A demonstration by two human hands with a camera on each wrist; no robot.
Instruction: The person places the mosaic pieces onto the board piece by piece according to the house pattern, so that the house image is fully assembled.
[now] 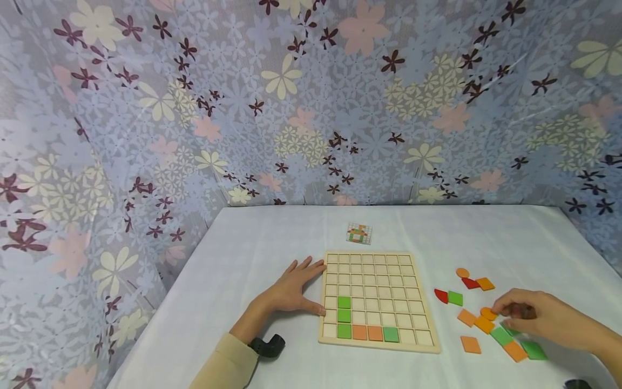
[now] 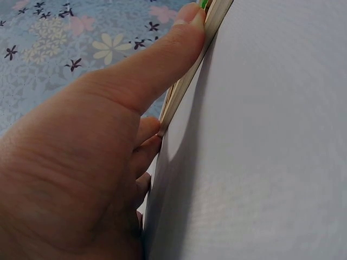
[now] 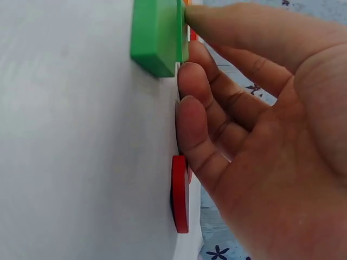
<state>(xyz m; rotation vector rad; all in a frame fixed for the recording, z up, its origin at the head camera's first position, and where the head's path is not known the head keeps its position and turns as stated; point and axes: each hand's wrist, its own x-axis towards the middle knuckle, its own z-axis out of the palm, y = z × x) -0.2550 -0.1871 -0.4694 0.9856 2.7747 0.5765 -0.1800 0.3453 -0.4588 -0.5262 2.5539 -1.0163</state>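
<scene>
A square wooden grid board (image 1: 379,347) lies on the table; several green and orange tiles fill cells in its lower left. My left hand (image 1: 295,289) rests along the board's left edge, fingers spread. In the left wrist view its thumb (image 2: 162,59) touches the board's rim (image 2: 187,86). Right of the board, my right hand (image 1: 546,316) reaches over loose tiles with bent fingers. Its thumb tip is at a green tile (image 3: 182,35), beside another green tile (image 3: 154,40); no tile is visibly lifted. An orange round tile (image 1: 488,314) lies by its fingertips.
A small printed pattern card (image 1: 359,233) lies behind the board. Red pieces (image 1: 441,295), a green square (image 1: 455,298) and an orange square (image 1: 470,344) lie between board and right hand. A floral curtain (image 1: 311,108) hangs behind the white-covered table (image 1: 272,232).
</scene>
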